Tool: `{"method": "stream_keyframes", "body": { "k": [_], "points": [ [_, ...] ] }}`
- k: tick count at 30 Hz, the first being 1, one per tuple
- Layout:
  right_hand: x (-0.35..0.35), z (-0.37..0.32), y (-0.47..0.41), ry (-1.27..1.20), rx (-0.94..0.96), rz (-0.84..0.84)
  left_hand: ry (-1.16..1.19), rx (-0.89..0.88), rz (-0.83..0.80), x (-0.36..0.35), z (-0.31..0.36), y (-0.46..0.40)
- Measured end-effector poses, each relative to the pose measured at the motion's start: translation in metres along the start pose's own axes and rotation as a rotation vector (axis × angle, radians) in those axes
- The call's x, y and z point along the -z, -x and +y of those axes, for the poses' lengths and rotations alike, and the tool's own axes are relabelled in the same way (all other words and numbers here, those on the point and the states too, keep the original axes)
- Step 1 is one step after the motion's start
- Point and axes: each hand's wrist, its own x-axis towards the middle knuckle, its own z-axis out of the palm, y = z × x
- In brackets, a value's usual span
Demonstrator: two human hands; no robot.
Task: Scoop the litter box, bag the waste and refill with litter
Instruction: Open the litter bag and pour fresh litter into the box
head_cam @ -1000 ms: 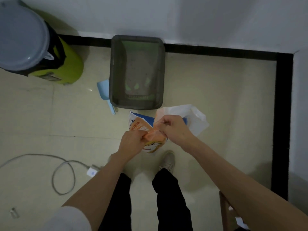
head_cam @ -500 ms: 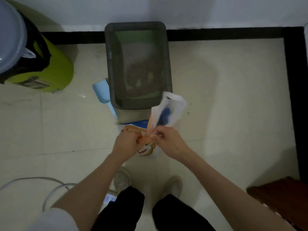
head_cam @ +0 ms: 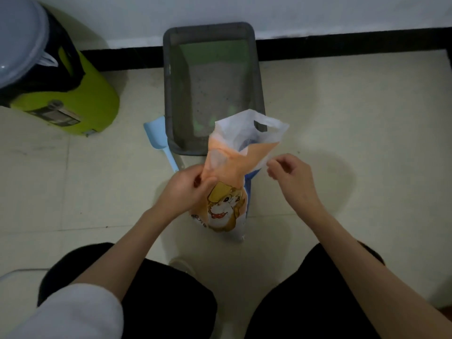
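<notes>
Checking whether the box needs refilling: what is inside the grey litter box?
The litter box holds a thin grey layer of litter, with green floor showing in patches near the front. The orange bag, held by the left hand, covers the front right corner.

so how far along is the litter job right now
Scooping looks over: the blue scoop lies on the floor beside the grey litter box, which holds only a thin grey layer with green base showing through. In hand: the left hand pinches the orange cartoon bag while the right hand pinches its torn top edge, opening it. Left: pouring into the box. Whether the waste is binned can't be told.
</notes>
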Motion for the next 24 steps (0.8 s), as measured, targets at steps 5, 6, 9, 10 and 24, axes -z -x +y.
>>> {"method": "stream_keyframes", "body": {
  "k": [5,6,9,10,24],
  "points": [
    [-0.039,0.063,0.010,0.214,-0.096,-0.259,0.053,-0.028,-0.347,0.003,-0.023,0.000],
    [-0.048,0.073,0.010,0.259,-0.092,-0.314,-0.005,-0.030,-0.392,0.005,-0.029,-0.003],
    [-0.078,0.101,0.007,0.281,-0.045,-0.361,-0.247,-0.085,-0.430,0.009,-0.041,-0.020],
    [-0.087,0.111,0.005,0.270,-0.044,-0.358,-0.302,-0.125,-0.425,0.008,-0.042,-0.026],
    [-0.134,0.148,-0.002,-0.069,-0.057,-0.066,0.238,-0.068,-0.380,-0.015,-0.095,-0.026]
  ]
}}
